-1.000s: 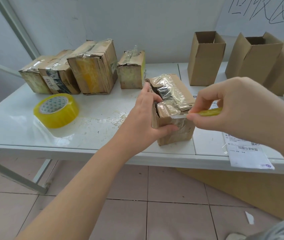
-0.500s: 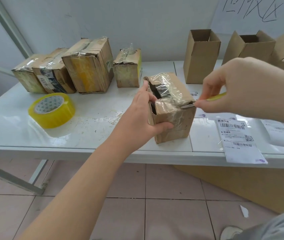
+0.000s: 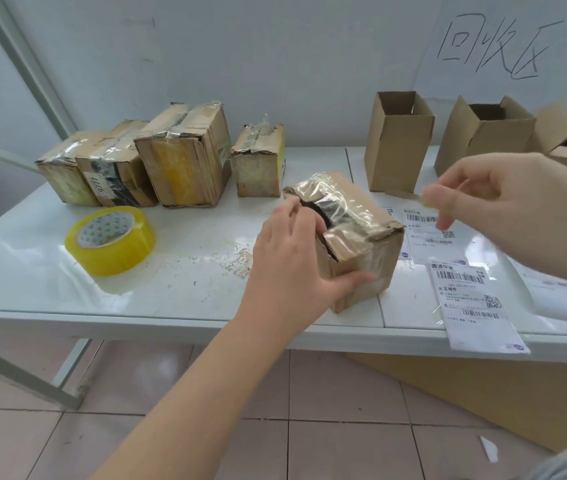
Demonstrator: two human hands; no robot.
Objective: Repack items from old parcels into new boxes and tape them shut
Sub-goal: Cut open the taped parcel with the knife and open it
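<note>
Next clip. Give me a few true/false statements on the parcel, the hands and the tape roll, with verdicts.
1. The left hand grips the taped parcel. True.
2. The tape roll sits on top of that parcel. False: it lies on the table, to the parcel's left.
3. The right hand presses on the parcel. False: it is held apart from it, pinching a small yellow tool.
4. The tall box behind the parcel is open on top. True.

On the table [image 3: 33, 271], a parcel [image 3: 361, 244] stands near the middle of the front edge, with a roll of tape [image 3: 110, 240] to its left. Four old parcels [image 3: 185, 161] line the back edge on the left and open boxes [image 3: 398, 143] stand on the right. Labels [image 3: 472, 306] lie front right, one overhanging the edge.
</note>
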